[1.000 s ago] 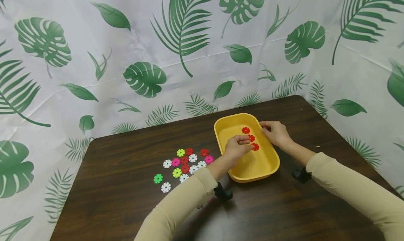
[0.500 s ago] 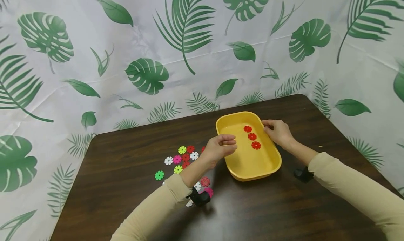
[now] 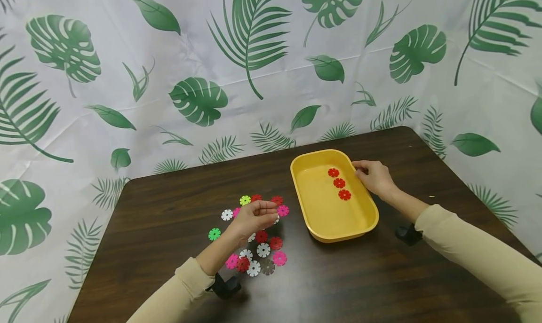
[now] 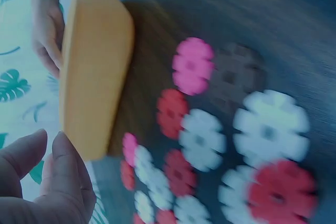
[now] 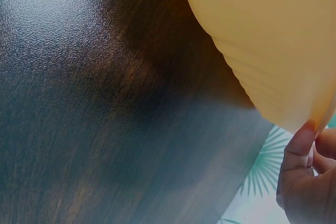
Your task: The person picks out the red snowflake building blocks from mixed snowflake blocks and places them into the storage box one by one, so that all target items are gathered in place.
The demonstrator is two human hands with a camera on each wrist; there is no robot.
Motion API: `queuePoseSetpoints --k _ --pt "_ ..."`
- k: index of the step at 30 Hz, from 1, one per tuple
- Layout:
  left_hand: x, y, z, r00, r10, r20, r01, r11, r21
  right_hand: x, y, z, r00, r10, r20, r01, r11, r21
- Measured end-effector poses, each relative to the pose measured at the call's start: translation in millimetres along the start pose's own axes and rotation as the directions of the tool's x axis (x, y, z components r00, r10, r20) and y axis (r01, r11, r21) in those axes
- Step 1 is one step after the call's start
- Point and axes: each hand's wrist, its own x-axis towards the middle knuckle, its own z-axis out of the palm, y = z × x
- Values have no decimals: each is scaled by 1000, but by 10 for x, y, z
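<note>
My left hand (image 3: 250,221) hovers over a loose group of flower-shaped discs, its fingers extended and nothing between them. In the left wrist view that hand (image 4: 50,182) shows a gap between thumb and fingertips. A yellow tray (image 3: 319,215) stands to its right, with three red discs (image 3: 339,183) in a row inside. My right hand (image 3: 378,178) pinches the tray's right rim; the right wrist view shows thumb and finger (image 5: 300,148) on the tray edge (image 5: 273,77). Part of the disc group is hidden under the left hand and forearm.
White discs (image 3: 263,250), pink discs (image 3: 279,258), a green disc (image 3: 214,234), a yellow disc (image 3: 245,200) and a dark grey disc (image 3: 267,266) lie on the dark wooden table (image 3: 169,238). A leaf-patterned cloth (image 3: 271,78) hangs behind.
My left hand has moved left, out of the tray and over the loose discs. The three red discs in the tray are uncovered. My right hand stays on the rim.
</note>
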Motion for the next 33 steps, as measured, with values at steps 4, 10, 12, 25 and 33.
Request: queuePoseSetpoints --k 4,10,12,25,33 --pt "-158 -141 -162 999 -36 -25 36 999 2 5 -16 10 1000 -1 7 1 1000 7" --pt "-385 -306 -362 995 -62 -77 62 998 1 8 -25 19 1000 -2 12 2 1000 8" --pt "-447 -360 -419 995 -59 -83 60 998 10 7 -20 19 1000 -7 13 7 1000 4" --pt "-640 -570 -570 991 -44 -125 62 989 137 -1 15 -13 1000 -3 7 3 1000 6" --pt "-688 -701 -560 992 41 -118 -9 965 261 -2 9 2 1000 -15 14 15 1000 -1"
